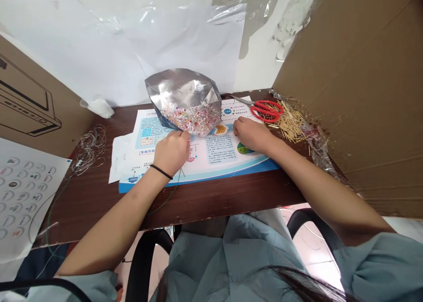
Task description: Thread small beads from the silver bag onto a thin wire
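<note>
Left hand (172,151): rests knuckles-up in front of the bag, fingers folded in; the fingertips are hidden beneath, so whether they meet or pinch anything cannot be told. A black elastic band (161,171) circles the wrist.
Right hand (250,134): low over the blue-and-white printed paper sheet (221,156), fingers bent inward; their grip, if any, cannot be made out.
Silver-lined foil bag (185,90): upright on the far part of the sheet, mouth wide, just beyond the left hand.
Small round pink, white and red beads (198,120): heaped loose inside the bag, visible through its mouth.
Thin dark-green thread (172,193): trails from below the left hand toward the near table edge.
Red-handled metal scissors (267,111): lie beyond the right hand, beside a pile of gold-coloured thin sticks (292,122).
Tangle of pale, fine strands (88,150): on the dark-brown tabletop (257,192), well apart to the left.
Work so far: bag and thread appear laid out within reach; handling seems under way, though its extent cannot be judged.
Work left: plenty, judging by the many loose beads; no finished piece is discernible.
</note>
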Tool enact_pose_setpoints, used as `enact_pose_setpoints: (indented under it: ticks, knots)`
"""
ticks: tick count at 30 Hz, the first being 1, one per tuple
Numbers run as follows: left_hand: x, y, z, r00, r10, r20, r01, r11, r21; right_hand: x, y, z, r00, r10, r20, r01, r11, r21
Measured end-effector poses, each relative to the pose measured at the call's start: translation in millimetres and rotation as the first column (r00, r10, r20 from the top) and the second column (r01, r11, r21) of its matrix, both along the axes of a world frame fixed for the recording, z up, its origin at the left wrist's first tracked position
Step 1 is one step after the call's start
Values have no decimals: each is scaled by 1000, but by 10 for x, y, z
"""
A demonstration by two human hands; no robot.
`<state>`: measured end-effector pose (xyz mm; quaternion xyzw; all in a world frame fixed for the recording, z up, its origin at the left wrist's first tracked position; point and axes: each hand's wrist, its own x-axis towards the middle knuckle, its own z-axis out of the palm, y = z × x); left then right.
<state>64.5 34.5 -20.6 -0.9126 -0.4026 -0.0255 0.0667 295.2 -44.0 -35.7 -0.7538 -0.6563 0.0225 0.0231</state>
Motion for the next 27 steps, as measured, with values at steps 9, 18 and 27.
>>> enact_pose_setpoints:
  ticks: [9,18,27]
  knots:
    - [19,-24,46,998,69,-15,-69,998,-13,162,-101,225,996,-93,2,93,993,-75]
    - [25,-19,45,993,112,-46,-113,993,-18,54,-25,154,988,-16,-155,20,999,26]
    - [15,-10,94,988,128,-88,-132,990,-39,112,36,37,994,-54,-96,53,998,-18]
